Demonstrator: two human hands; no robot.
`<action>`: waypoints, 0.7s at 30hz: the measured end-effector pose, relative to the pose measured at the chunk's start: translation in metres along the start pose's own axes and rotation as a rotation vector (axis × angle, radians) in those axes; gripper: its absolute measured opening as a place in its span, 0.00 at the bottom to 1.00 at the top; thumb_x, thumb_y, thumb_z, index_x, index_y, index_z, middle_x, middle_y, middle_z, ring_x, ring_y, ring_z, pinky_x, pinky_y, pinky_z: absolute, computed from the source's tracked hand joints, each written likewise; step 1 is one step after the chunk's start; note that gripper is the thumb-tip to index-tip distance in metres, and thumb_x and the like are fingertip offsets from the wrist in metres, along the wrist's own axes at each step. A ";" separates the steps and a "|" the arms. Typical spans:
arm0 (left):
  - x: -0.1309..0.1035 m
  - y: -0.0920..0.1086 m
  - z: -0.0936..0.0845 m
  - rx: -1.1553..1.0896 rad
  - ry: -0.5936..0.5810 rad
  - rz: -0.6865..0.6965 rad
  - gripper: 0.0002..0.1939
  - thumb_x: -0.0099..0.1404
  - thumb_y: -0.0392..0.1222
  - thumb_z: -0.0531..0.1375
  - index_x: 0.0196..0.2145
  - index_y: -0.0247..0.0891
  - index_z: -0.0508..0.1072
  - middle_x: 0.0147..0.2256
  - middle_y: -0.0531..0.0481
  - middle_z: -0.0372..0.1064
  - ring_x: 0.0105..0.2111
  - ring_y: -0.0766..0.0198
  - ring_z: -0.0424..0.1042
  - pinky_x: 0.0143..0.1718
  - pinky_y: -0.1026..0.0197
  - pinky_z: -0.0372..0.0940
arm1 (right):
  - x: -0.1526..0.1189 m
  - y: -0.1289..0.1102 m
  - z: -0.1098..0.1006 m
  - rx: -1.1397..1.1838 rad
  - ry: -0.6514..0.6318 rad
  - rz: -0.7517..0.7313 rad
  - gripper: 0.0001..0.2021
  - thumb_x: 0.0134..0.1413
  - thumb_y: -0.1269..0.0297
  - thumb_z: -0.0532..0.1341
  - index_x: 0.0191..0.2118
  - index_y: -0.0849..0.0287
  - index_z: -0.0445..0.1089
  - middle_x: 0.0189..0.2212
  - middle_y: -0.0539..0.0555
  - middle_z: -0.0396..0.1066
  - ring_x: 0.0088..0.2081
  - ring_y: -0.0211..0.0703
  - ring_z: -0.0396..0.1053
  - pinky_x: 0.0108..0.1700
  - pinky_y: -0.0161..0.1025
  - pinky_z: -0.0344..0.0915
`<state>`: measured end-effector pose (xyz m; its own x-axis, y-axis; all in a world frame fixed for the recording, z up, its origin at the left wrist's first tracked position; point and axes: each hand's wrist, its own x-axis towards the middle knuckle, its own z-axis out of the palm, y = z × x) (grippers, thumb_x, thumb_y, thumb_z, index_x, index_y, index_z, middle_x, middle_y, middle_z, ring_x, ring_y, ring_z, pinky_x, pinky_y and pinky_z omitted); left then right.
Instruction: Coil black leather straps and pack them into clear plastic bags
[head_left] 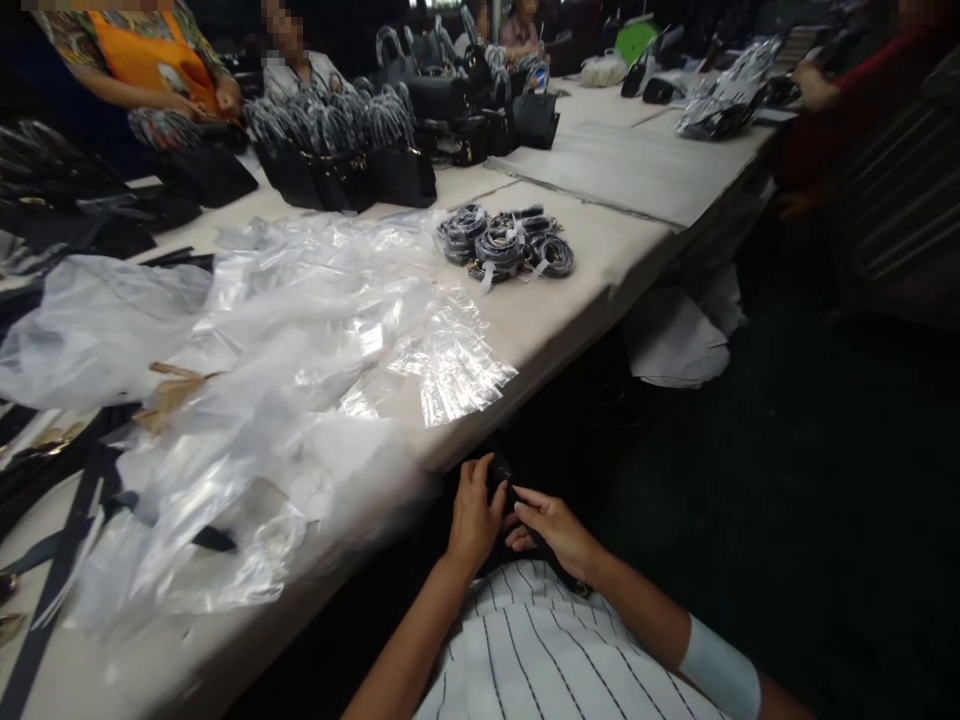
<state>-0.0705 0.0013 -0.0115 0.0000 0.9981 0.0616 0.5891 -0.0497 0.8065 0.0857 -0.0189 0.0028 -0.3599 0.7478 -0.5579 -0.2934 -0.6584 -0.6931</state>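
Note:
Just off the table's near edge, in front of my striped shirt, my two hands hold a dark strap (pixel 501 467). My left hand (pixel 475 512) has its fingers curled round the strap's upper part. Close beside it on the right, my right hand (pixel 553 527) pinches the strap with thumb and fingers; a dark length runs on under this wrist toward my lap. The strap's far end is lost against the dark floor. On the table just beyond lie coiled black straps (pixel 501 245) in clear wrap with white ties, and a fan of clear plastic sleeves (pixel 459 365).
A heap of clear plastic bags (pixel 300 330) covers the table's left part. Black handbags (pixel 341 175) with wrapped handles stand behind it. Loose dark strips (pixel 56 590) lie at the lower left. A person in an orange apron (pixel 156 58) and other people are around the table (pixel 607 235).

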 end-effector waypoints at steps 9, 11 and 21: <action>0.015 0.001 0.016 0.033 -0.113 0.092 0.11 0.69 0.33 0.51 0.38 0.36 0.72 0.34 0.48 0.70 0.33 0.63 0.72 0.37 0.61 0.68 | -0.021 -0.015 -0.006 -0.245 -0.025 0.026 0.33 0.64 0.55 0.57 0.68 0.66 0.49 0.26 0.54 0.75 0.19 0.33 0.66 0.23 0.31 0.59; 0.010 0.007 0.017 0.066 -0.115 0.110 0.11 0.70 0.34 0.50 0.38 0.37 0.72 0.34 0.47 0.68 0.33 0.62 0.71 0.37 0.59 0.68 | -0.033 -0.021 -0.007 -0.234 -0.075 0.013 0.36 0.61 0.56 0.60 0.68 0.66 0.47 0.29 0.54 0.76 0.23 0.33 0.66 0.27 0.32 0.60; -0.019 0.099 0.011 0.086 -0.182 0.379 0.10 0.70 0.33 0.48 0.40 0.38 0.69 0.35 0.48 0.67 0.34 0.62 0.68 0.36 0.61 0.68 | -0.083 -0.043 0.005 -0.015 0.124 -0.135 0.22 0.48 0.49 0.69 0.42 0.62 0.72 0.31 0.54 0.73 0.35 0.45 0.70 0.38 0.39 0.66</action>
<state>-0.0034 -0.0221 0.0605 0.3676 0.9004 0.2327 0.5853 -0.4184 0.6945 0.1242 -0.0534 0.0809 -0.2056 0.8348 -0.5107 -0.3178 -0.5505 -0.7720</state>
